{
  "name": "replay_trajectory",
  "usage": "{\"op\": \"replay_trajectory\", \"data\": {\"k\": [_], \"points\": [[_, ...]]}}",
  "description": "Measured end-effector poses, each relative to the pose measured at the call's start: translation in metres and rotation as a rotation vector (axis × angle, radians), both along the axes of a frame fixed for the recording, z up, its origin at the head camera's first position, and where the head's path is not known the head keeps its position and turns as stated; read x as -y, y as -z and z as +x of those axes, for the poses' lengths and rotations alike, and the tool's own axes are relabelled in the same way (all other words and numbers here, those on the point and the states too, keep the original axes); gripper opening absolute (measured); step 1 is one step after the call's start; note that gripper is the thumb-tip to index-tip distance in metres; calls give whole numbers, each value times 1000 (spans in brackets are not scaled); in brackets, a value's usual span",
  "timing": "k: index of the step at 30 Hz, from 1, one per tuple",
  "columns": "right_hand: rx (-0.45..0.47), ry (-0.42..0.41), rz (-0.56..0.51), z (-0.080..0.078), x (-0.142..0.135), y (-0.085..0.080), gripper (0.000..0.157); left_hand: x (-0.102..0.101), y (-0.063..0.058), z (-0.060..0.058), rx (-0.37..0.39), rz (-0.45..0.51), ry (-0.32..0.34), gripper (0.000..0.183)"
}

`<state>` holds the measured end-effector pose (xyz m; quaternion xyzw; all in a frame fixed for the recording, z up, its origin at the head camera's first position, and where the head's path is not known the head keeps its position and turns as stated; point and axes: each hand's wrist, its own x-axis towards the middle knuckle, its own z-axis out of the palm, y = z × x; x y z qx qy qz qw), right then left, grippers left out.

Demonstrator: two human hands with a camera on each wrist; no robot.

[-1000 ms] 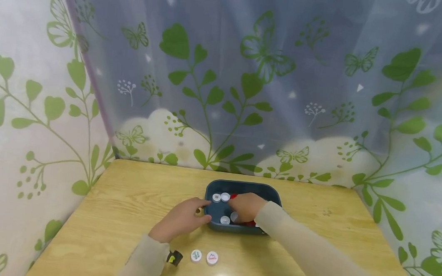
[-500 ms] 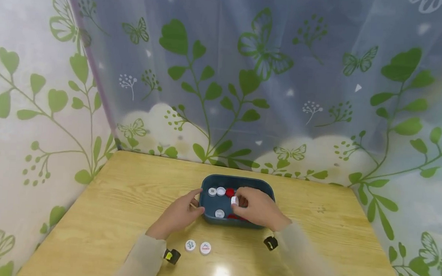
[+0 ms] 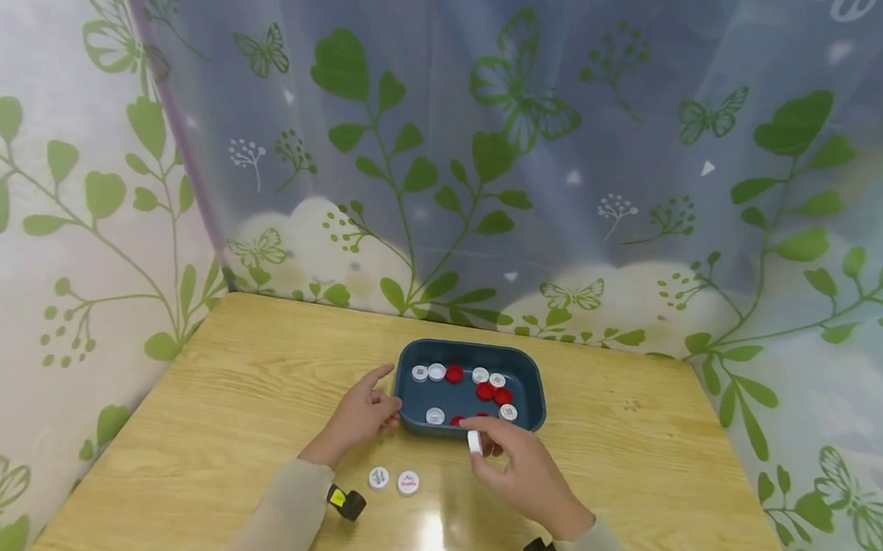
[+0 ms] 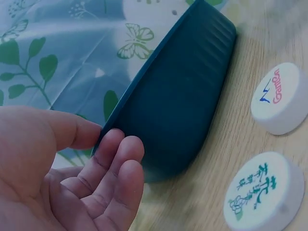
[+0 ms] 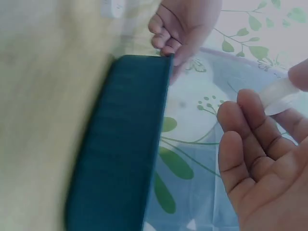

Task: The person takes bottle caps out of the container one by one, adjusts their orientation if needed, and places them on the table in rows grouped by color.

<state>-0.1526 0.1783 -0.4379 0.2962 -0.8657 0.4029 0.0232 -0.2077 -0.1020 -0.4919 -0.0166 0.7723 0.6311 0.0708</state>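
Cap, white and turned on edge, is pinched between the thumb and fingertips of the right hand, just beside the front rim of the blue tray. Red and white caps are held inside. The tray's left end is touched by the left hand, its fingers loosely bent; nearby, two printed caps are borne by the worktop.

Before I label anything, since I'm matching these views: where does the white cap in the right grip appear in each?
Head: the white cap is low, just right of centre, in the right grip.
Left wrist: not in it.
Right wrist: towards the right edge, above mid-height, partly hidden.
Shared landmark: the dark blue tray, in all three views.
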Motion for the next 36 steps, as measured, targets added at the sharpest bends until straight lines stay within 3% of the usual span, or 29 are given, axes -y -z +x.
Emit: {"op": "replay_trajectory", "data": {"k": [3,10,15,20,27,36], "points": [[13,-12,20,3,-2,7,34,-3,1,-4,12,28,22,65],[137,56,151,9,-6,20,28,-12,0,-10,-1,47,79,62],[88,12,196,10,-7,29,25,-10,0,-8,5,43,93,62],[5,-43,245,8,-3,37,34,-6,1,-6,11,65,81,63],[56,-74,338,6,2,52,27,-1,5,-4,18,67,79,63],[23,-82,400,1,16,60,17,9,3,-1,17,46,74,62]]}}
